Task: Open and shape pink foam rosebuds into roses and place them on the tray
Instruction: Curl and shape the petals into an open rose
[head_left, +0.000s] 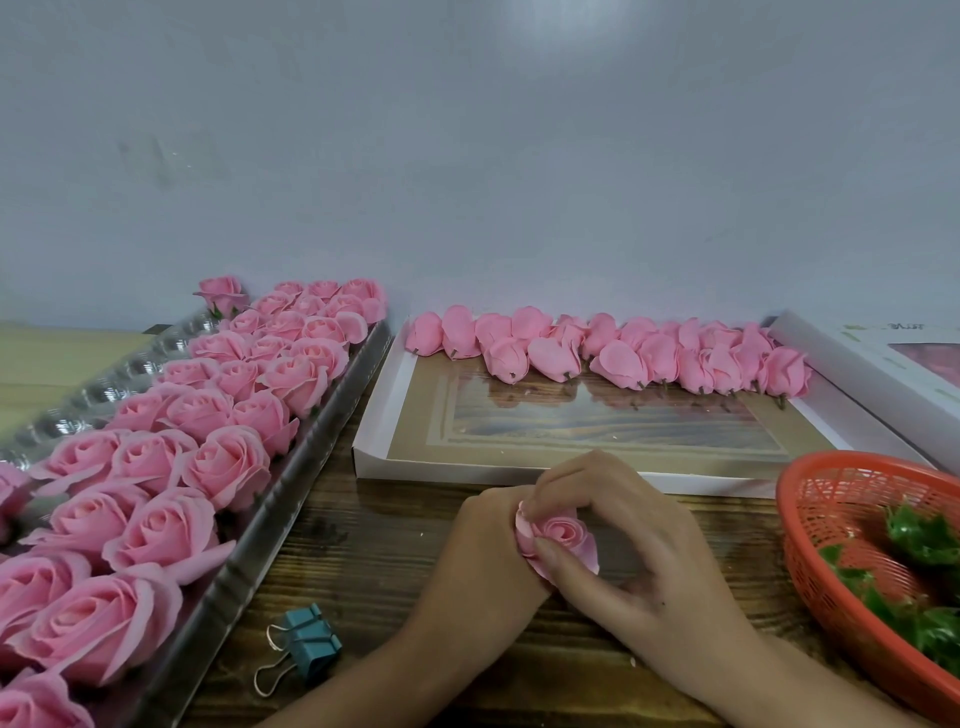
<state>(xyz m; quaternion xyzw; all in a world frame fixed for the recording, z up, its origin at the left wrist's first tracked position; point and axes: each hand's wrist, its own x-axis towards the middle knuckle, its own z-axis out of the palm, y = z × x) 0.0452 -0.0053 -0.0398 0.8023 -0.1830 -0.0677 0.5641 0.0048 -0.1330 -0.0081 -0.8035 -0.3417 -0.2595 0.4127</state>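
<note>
A pale grey-blue wall (519, 156) fills the upper half of the view. Below it, a dark wooden table (363, 571) is seen.

On the left of the table, a long silver tray (249, 561) is laid at a slant, running from the near left corner towards the wall. It is packed with rows of opened roses (150, 462), petals upward and touching one another. A strip of clear moulded plastic (104, 374) is seen along the tray's far side.

Just beside the tray, at the centre, a shallow white box lid (374, 431) is set flat. A row of closed pink rosebuds (618, 364) is piled along its far edge against the wall, most of them lying on their sides. A second white box (852, 364) is partly seen at the right.

At the near right, a red mesh basket (810, 571) is cut off by the frame; green leaf pieces (919, 535) are held in it.

In front of the box lid, above the table, a half-opened rose (561, 535) is held between both hands. It is gripped from the left by the left hand (483, 545), whose fingers are hidden under the flower. The right hand (634, 540) is arched over it: a near petal is pressed by the thumb, and the far petals are pinched by the curled fingertips.

A teal binder clip (311, 644) lies on the table near the tray, with its wire handles spread.
</note>
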